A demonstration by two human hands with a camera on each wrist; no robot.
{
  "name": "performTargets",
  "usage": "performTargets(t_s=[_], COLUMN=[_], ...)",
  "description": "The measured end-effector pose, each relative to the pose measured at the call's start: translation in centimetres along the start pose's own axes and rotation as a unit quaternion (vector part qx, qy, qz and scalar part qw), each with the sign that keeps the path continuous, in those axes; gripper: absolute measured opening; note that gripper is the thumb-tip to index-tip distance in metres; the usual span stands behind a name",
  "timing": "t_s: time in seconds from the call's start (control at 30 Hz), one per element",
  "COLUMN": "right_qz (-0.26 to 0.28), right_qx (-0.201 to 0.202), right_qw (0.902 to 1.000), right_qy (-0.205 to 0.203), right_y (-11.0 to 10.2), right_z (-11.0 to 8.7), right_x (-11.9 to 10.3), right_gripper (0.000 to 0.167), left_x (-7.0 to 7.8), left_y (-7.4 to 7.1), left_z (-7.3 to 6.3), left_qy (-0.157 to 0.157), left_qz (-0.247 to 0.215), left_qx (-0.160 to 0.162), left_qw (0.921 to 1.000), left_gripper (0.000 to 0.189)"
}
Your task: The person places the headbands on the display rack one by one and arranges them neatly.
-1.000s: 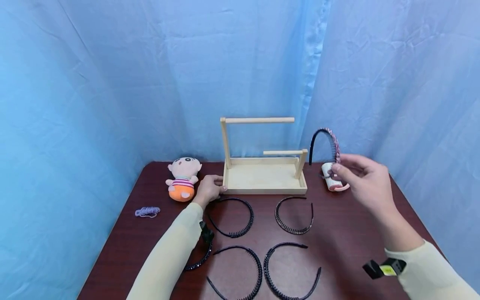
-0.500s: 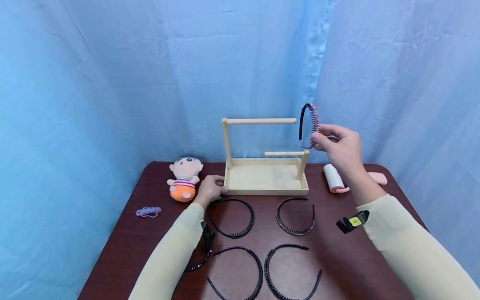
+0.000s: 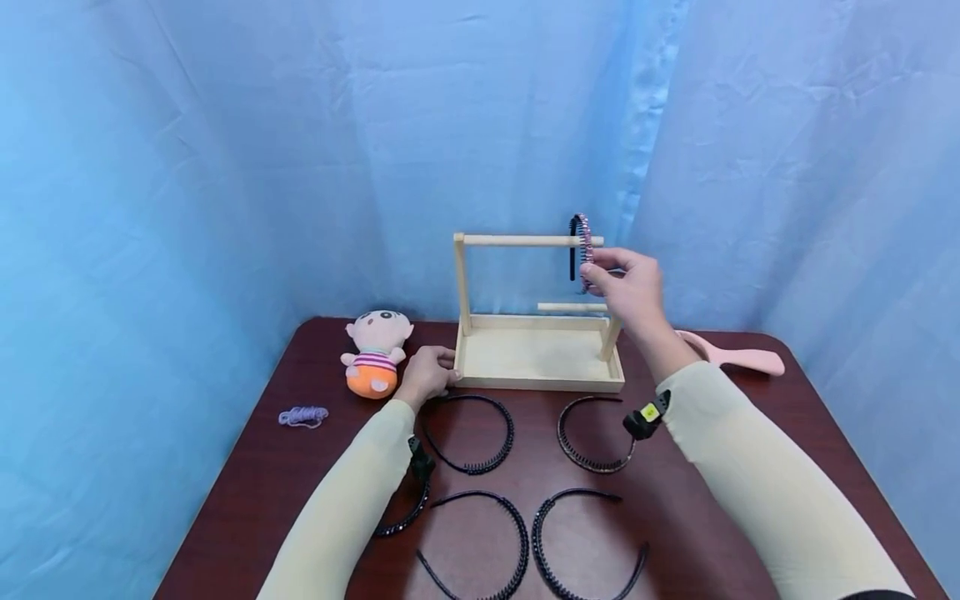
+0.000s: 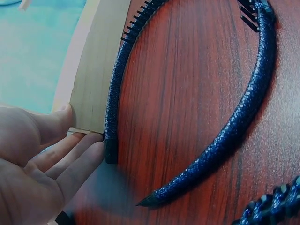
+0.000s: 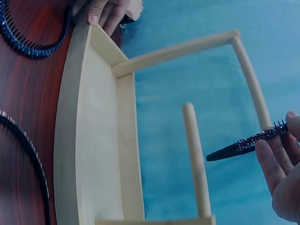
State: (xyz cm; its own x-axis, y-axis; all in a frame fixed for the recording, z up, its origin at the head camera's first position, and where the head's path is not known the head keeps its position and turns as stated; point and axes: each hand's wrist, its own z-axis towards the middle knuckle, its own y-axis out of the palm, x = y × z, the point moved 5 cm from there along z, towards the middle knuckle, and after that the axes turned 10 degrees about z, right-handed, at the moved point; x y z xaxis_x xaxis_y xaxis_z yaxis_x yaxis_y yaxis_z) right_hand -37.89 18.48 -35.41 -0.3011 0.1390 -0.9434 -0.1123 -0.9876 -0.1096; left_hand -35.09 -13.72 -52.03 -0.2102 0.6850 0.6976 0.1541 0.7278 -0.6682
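The pink headband (image 3: 586,227) moved left, pinched (narrowly) by the right hand (image 3: 632,285).

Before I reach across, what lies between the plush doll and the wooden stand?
The head view shows the left hand between the plush doll and wooden stand.

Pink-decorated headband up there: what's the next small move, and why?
Probably lower the pink-decorated headband gently until its arch rests on the upper wooden bar. In the head view, it appears to straddle the bar near the free end, its arch above the bar, while the right grip pinches one side.
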Motion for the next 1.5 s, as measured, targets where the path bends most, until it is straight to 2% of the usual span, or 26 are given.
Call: performTargets(t_s=[0.33,0.57,0.8,1.07,1.23,1.5], right_qz=[-0.035,-0.056,-0.048,-0.070,-0.089,-0.070], right_qx=[-0.018,-0.008,-0.030,-0.055,-0.048,-0.035], right_qw=[0.9992,0.9982,0.9977,0.9950,0.9939,0.9969], right_qy=[0.012,-0.020,-0.037,-0.045,-0.045,-0.007], right_y=[5.2,7.9,10.6,13.8,14.9,14.8], right_z=[0.6,-0.2,-0.5,-0.7,-0.6,0.0], right_x=[-0.2,-0.8,-1.3,-1.7,-1.7,-0.3], right_gripper=[0.028,0.022,0.024,0.023,0.023,0.022], left_x=[0.5,0.6,0.6,0.3,0.3,0.7], left_y=[0.5,0.7,0.2,0.5,0.6,1.2], left_z=[0.3,0.5,0.6,0.5,0.4,0.2], left_qy=[-0.002,0.000,0.012,0.010,0.016,0.024], left_qz=[-0.002,0.001,0.017,0.029,0.034,0.039], left_qx=[-0.006,0.000,0.010,0.008,0.013,0.009], left_qw=[1.0000,1.0000,0.9997,0.9995,0.9992,0.9989], left_gripper=[0.043,0.041,0.040,0.041,0.042,0.042])
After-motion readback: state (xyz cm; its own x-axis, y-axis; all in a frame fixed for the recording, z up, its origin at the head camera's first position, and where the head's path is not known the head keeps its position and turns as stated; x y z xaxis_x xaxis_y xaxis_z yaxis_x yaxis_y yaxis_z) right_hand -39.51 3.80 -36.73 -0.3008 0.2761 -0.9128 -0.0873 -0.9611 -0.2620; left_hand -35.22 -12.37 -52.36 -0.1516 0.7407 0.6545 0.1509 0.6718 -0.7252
